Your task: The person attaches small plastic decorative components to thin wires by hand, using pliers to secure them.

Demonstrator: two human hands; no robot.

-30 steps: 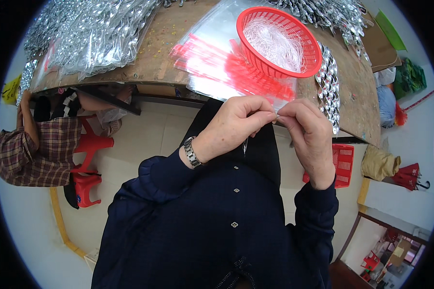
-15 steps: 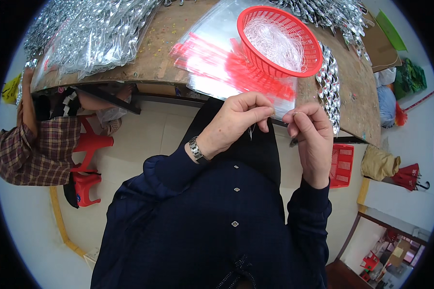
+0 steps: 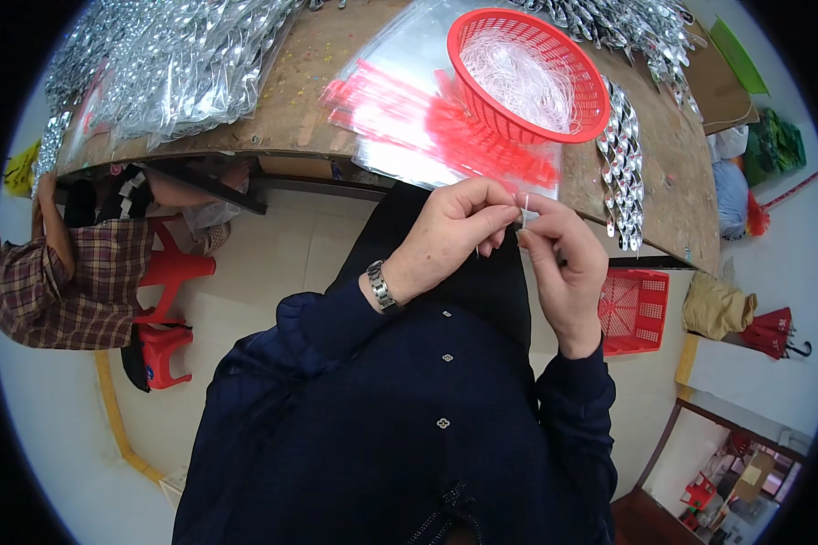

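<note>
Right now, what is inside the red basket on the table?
A tangle of thin whitish strings lies inside the red basket; its bottom is covered, so anything beneath cannot be seen.

No lettering or number can be read clearly. On the folded dark-red cloth umbrella [image 3: 765, 333] with a black hooked handle, at the right, stand small pale marks, too small to make out. The narrow red strip [image 3: 793, 189] slanting across the pale wall [image 3: 777, 245], at the far right, bears light specks, also illegible.
</note>
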